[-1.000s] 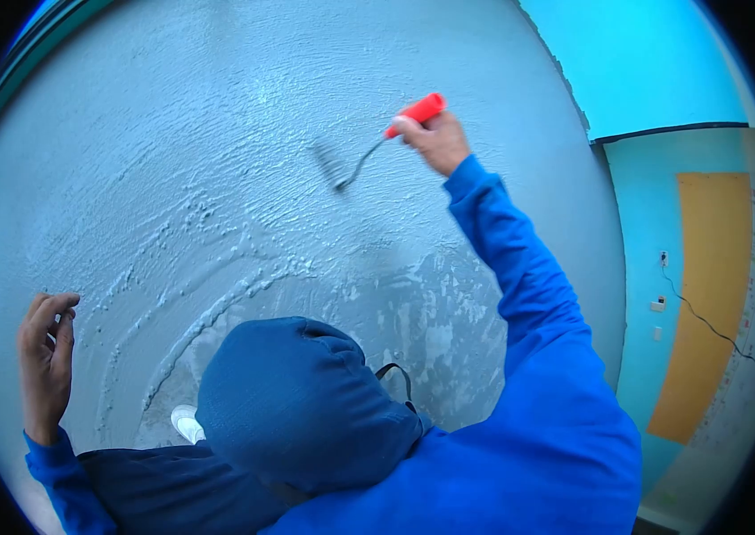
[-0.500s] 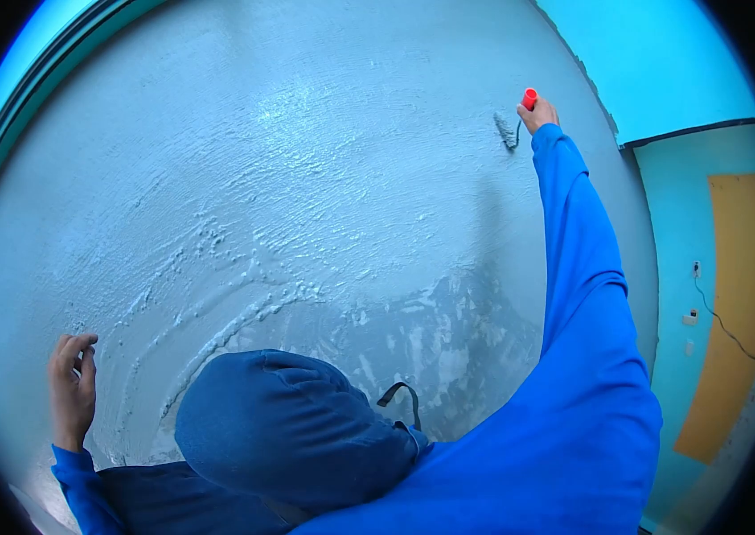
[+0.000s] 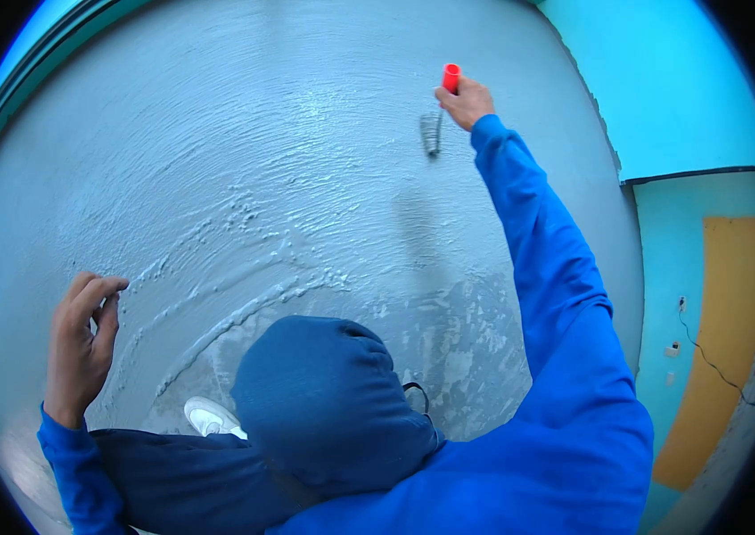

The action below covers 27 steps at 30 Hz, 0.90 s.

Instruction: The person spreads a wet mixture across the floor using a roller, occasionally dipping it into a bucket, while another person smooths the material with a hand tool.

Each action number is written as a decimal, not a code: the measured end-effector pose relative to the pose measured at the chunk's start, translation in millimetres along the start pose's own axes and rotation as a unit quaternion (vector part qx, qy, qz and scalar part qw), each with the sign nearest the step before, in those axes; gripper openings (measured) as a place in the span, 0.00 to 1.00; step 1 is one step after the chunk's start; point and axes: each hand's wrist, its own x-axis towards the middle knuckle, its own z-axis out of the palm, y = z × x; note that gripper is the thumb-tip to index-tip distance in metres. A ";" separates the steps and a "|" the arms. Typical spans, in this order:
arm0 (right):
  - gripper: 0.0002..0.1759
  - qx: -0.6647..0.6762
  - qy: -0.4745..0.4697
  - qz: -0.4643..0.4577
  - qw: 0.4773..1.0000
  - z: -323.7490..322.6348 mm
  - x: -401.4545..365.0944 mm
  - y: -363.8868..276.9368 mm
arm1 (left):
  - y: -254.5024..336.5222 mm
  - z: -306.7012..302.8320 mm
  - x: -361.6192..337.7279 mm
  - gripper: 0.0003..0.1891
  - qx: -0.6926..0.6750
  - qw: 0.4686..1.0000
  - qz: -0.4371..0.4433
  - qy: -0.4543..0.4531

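Rolling wet grey coating on the surface [image 3: 217,134]
The right hand [image 3: 465,102] is gripping the red-handled roller [image 3: 432,132]; the left hand [image 3: 82,343] is hanging loosely curled, probably empty.

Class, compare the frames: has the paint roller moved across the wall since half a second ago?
Yes. The paint roller has shifted left, farther from the turquoise wall on the right.

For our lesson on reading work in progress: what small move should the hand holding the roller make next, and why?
Probably draw the roller back toward the body in one straight stroke. The right hand grips it at nearly full arm's reach, and the coating nearer the person looks patchy, with paler spots showing through.
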 end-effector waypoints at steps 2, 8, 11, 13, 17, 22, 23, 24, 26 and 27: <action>0.19 0.033 0.002 -0.018 0.999 12.0 -6.4 -53.1 | -5.0 -3.7 -3.6 0.07 -0.007 1.000 0.011 0.008; 0.23 0.123 -0.007 -0.118 0.985 40.5 -28.8 -194.8 | -19.5 -16.4 -11.9 0.08 -0.027 0.999 0.016 0.013; 0.22 0.206 -0.078 -0.090 0.971 50.6 -23.1 -227.0 | -21.5 -18.8 -12.5 0.08 -0.028 0.999 0.014 0.014; 0.23 0.243 -0.096 -0.082 0.962 60.3 -8.5 -226.0 | -22.1 -19.3 -11.5 0.08 -0.026 1.000 0.009 0.014; 0.22 0.271 -0.115 -0.046 0.955 56.0 18.6 -171.9 | -28.0 -14.4 -7.0 0.08 -0.017 1.000 -0.006 0.021; 0.22 0.195 -0.049 0.028 0.979 23.1 53.0 -50.6 | -32.1 -4.4 3.9 0.07 0.013 0.999 -0.027 0.013; 0.22 0.186 -0.040 0.032 0.981 20.1 62.4 -22.8 | -33.0 -2.6 5.5 0.07 0.015 0.999 -0.038 0.008; 0.22 0.158 -0.030 0.040 0.986 10.0 66.2 -2.2 | -33.7 -0.8 7.1 0.07 0.018 0.999 -0.048 0.004; 0.22 0.116 -0.009 0.078 0.990 -4.1 78.2 37.4 | -36.9 3.1 8.2 0.07 0.037 0.998 -0.050 0.001; 0.23 0.108 0.004 0.095 0.990 -9.6 82.9 55.8 | -35.9 4.3 8.9 0.07 0.047 0.998 -0.050 0.002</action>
